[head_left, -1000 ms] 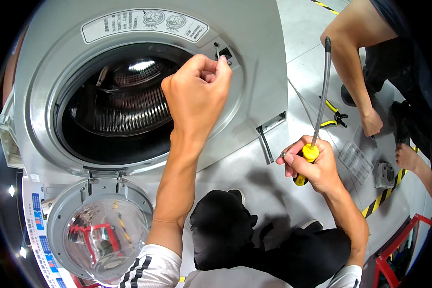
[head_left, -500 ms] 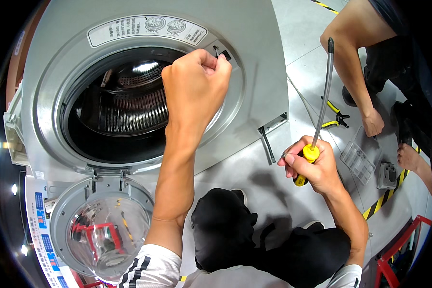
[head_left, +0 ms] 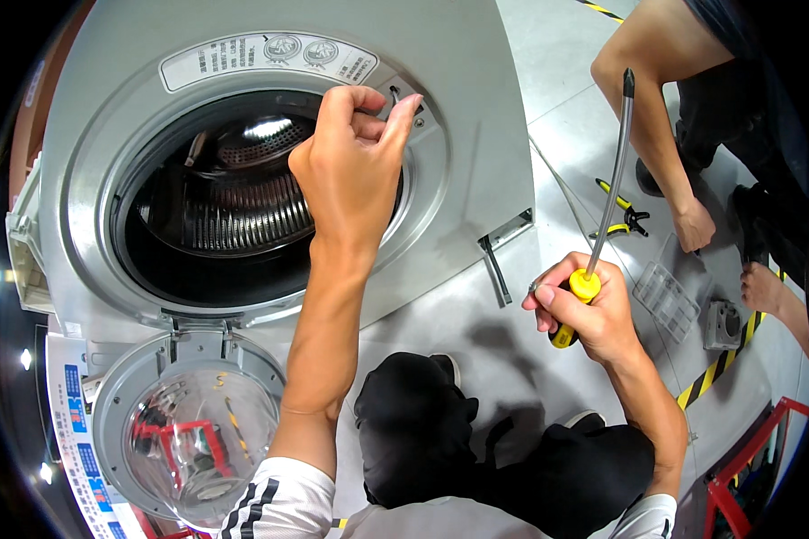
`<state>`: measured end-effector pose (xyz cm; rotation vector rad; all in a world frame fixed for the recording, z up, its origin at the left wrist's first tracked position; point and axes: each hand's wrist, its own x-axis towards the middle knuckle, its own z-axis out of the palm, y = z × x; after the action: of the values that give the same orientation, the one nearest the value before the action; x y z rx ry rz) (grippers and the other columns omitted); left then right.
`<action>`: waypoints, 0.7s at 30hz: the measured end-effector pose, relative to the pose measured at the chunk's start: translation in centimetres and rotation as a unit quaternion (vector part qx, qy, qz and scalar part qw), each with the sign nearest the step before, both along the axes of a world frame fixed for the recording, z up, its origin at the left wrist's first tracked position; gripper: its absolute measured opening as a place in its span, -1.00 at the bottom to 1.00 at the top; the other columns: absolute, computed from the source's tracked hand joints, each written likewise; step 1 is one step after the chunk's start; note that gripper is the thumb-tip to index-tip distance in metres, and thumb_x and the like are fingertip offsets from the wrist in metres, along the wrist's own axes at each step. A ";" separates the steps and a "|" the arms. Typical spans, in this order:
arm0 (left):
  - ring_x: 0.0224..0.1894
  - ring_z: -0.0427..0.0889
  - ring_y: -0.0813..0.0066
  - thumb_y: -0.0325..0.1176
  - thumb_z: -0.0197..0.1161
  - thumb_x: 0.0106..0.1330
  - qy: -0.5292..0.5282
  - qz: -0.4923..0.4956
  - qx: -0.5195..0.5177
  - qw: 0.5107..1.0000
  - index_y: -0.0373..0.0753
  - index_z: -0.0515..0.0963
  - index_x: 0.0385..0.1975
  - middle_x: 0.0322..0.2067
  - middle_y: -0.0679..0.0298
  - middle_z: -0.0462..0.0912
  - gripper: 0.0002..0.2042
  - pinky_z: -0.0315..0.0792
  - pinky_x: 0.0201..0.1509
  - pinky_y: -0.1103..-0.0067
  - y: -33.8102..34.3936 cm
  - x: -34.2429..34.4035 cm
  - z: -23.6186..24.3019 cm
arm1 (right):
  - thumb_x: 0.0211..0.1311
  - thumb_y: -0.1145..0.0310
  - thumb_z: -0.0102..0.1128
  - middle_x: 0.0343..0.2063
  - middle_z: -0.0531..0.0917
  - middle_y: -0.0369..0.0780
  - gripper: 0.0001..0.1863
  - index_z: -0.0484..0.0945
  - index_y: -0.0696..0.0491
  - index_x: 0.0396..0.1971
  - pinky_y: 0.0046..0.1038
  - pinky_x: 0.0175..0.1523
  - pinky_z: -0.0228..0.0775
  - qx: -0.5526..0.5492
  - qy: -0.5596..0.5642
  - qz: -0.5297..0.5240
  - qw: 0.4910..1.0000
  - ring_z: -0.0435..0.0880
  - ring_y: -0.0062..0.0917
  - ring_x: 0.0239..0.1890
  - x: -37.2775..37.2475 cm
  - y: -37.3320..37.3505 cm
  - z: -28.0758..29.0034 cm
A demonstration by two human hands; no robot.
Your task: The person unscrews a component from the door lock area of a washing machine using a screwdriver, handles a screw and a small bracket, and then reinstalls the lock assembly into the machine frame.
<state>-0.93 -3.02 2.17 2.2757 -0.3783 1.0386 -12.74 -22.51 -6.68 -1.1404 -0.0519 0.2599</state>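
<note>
Grey tiled floor, w/ yellow-black tape, spreads beside the silver washing machine, where I attend to the latch spot right of the drum opening. Done, as far as I can judge: the round door is swung open, and a small metal piece, prob. a screw, is loose, pinched betw. thumb and finger of my R hand. Same hand has its other fingers closed around the yellow handle of a screwdriver, tip up, away from the machine. Left, I think: the work at the latch spot, plus door and lower hatch, both not yet closed. My L hand is there w/ thumb and index half curled, tips apart; if it holds sth., I cannot tell, bec. my own knuckles cover much of the latch. Farther out, a co-worker's hand is near the pliers; that person's upper body is cut off, and contents of the clear box are too small to read.
</note>
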 end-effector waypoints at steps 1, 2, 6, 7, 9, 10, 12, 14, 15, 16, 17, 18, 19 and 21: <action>-0.76 0.47 0.50 -0.35 0.45 -0.01 -0.011 -0.009 -0.006 1.000 -0.28 0.45 -0.52 -0.80 0.28 0.49 -0.74 0.31 -0.65 0.65 0.1 0.2 -0.2 | 0.09 0.53 0.16 -0.54 0.62 -0.11 -0.90 0.44 0.19 -0.53 -0.57 -0.50 0.43 -0.002 0.001 0.001 1.000 0.52 -0.62 -0.64 0.0 0.0 0.0; -0.77 0.46 0.51 -0.34 0.45 0.00 -0.018 -0.011 0.005 1.000 -0.28 0.45 -0.52 -0.79 0.28 0.49 -0.74 0.31 -0.65 0.66 0.3 0.4 -0.4 | 0.09 0.53 0.16 -0.54 0.62 -0.11 -0.90 0.44 0.19 -0.53 -0.58 -0.50 0.43 -0.004 0.003 0.001 1.000 0.52 -0.62 -0.64 0.0 0.1 0.0; -0.78 0.44 0.52 -0.33 0.45 0.00 -0.032 -0.018 0.030 0.999 -0.28 0.45 -0.52 -0.79 0.28 0.49 -0.73 0.30 -0.66 0.69 0.8 0.8 -0.7 | 0.09 0.53 0.16 -0.54 0.62 -0.11 -0.91 0.45 0.19 -0.52 -0.58 -0.49 0.42 -0.007 0.005 0.001 1.000 0.52 -0.62 -0.64 0.0 0.1 0.0; -0.78 0.44 0.52 -0.33 0.45 0.00 -0.033 -0.019 0.033 0.999 -0.28 0.45 -0.52 -0.79 0.28 0.49 -0.73 0.30 -0.67 0.69 0.8 0.8 -0.7 | 0.09 0.53 0.16 -0.54 0.62 -0.11 -0.91 0.45 0.19 -0.52 -0.58 -0.49 0.42 -0.004 0.004 0.001 1.000 0.52 -0.62 -0.64 0.0 0.1 0.0; -0.78 0.44 0.53 -0.33 0.45 0.00 -0.039 -0.023 0.036 0.998 -0.28 0.45 -0.51 -0.79 0.27 0.49 -0.73 0.29 -0.67 0.70 0.8 0.9 -0.7 | 0.09 0.53 0.15 -0.54 0.62 -0.11 -0.91 0.45 0.19 -0.52 -0.58 -0.49 0.42 0.002 0.003 -0.001 1.000 0.52 -0.62 -0.64 0.0 0.2 -0.1; -0.78 0.45 0.53 -0.33 0.45 -0.01 -0.042 -0.025 0.037 0.998 -0.28 0.46 -0.51 -0.79 0.27 0.49 -0.73 0.29 -0.67 0.70 0.8 0.9 -0.8 | 0.10 0.53 0.15 -0.54 0.62 -0.12 -0.91 0.45 0.19 -0.52 -0.58 -0.50 0.42 0.003 0.002 -0.001 1.000 0.52 -0.62 -0.64 0.0 0.2 -0.1; -0.77 0.46 0.53 -0.35 0.45 0.00 -0.053 -0.034 0.048 0.997 -0.28 0.49 -0.48 -0.78 0.27 0.50 -0.75 0.30 -0.67 0.69 0.9 0.7 -0.8 | 0.10 0.53 0.15 -0.54 0.62 -0.12 -0.92 0.45 0.19 -0.52 -0.58 -0.50 0.42 0.005 -0.001 -0.001 1.000 0.52 -0.63 -0.65 0.0 0.2 -0.2; -0.76 0.47 0.52 -0.38 0.43 0.02 -0.073 -0.051 0.060 0.994 -0.28 0.52 -0.45 -0.76 0.26 0.52 -0.79 0.32 -0.66 0.68 1.0 0.8 -1.0 | 0.10 0.53 0.15 -0.55 0.62 -0.12 -0.92 0.45 0.19 -0.52 -0.59 -0.50 0.42 0.003 -0.001 -0.001 1.000 0.52 -0.63 -0.65 0.0 0.2 -0.2; -0.75 0.48 0.52 -0.40 0.42 0.02 -0.088 -0.064 0.065 0.992 -0.27 0.53 -0.44 -0.75 0.26 0.53 -0.80 0.33 -0.65 0.68 1.2 1.0 -1.3 | 0.10 0.53 0.15 -0.55 0.62 -0.13 -0.92 0.45 0.19 -0.52 -0.59 -0.50 0.42 0.002 -0.001 -0.001 1.000 0.52 -0.63 -0.65 -0.1 0.2 -0.1; -0.74 0.49 0.51 -0.42 0.41 0.03 -0.103 -0.076 0.070 0.989 -0.27 0.55 -0.42 -0.73 0.26 0.53 -0.82 0.33 -0.64 0.68 1.4 1.1 -1.5 | 0.10 0.53 0.15 -0.55 0.62 -0.13 -0.92 0.45 0.19 -0.52 -0.59 -0.50 0.42 0.003 -0.001 -0.001 1.000 0.52 -0.63 -0.65 -0.1 0.2 -0.1; -0.73 0.50 0.51 -0.43 0.40 0.04 -0.111 -0.078 0.077 0.988 -0.26 0.56 -0.42 -0.72 0.26 0.54 -0.84 0.34 -0.63 0.68 1.5 1.3 -1.4 | 0.10 0.53 0.15 -0.55 0.62 -0.13 -0.92 0.45 0.19 -0.52 -0.59 -0.50 0.42 0.003 -0.002 -0.002 1.000 0.52 -0.63 -0.65 -0.1 0.2 -0.1; -0.72 0.51 0.50 -0.45 0.38 0.05 -0.119 -0.080 0.085 0.986 -0.26 0.57 -0.42 -0.71 0.26 0.55 -0.86 0.35 -0.62 0.68 1.6 1.5 -1.4 | 0.10 0.53 0.15 -0.55 0.62 -0.13 -0.92 0.45 0.19 -0.52 -0.59 -0.50 0.42 0.004 -0.002 -0.003 1.000 0.51 -0.63 -0.66 -0.1 0.2 -0.1; -0.71 0.52 0.50 -0.47 0.37 0.06 -0.126 -0.081 0.093 0.984 -0.25 0.58 -0.41 -0.70 0.26 0.56 -0.87 0.36 -0.61 0.68 1.7 1.5 -1.3 | 0.10 0.53 0.15 -0.55 0.62 -0.13 -0.92 0.45 0.18 -0.52 -0.59 -0.50 0.42 0.004 -0.002 -0.003 1.000 0.52 -0.63 -0.65 -0.1 0.2 -0.1; -0.70 0.53 0.50 -0.47 0.36 0.06 -0.113 -0.078 0.085 0.987 -0.25 0.58 -0.43 -0.68 0.27 0.57 -0.89 0.36 -0.61 0.68 1.4 1.4 -1.1 | 0.10 0.52 0.15 -0.55 0.62 -0.13 -0.92 0.45 0.18 -0.52 -0.59 -0.50 0.42 0.003 -0.003 -0.003 1.000 0.52 -0.63 -0.65 -0.1 0.1 -0.1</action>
<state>0.44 -1.58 1.05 2.2369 -0.7524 1.2250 -12.86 -22.37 -6.77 -1.1348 -0.0543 0.2497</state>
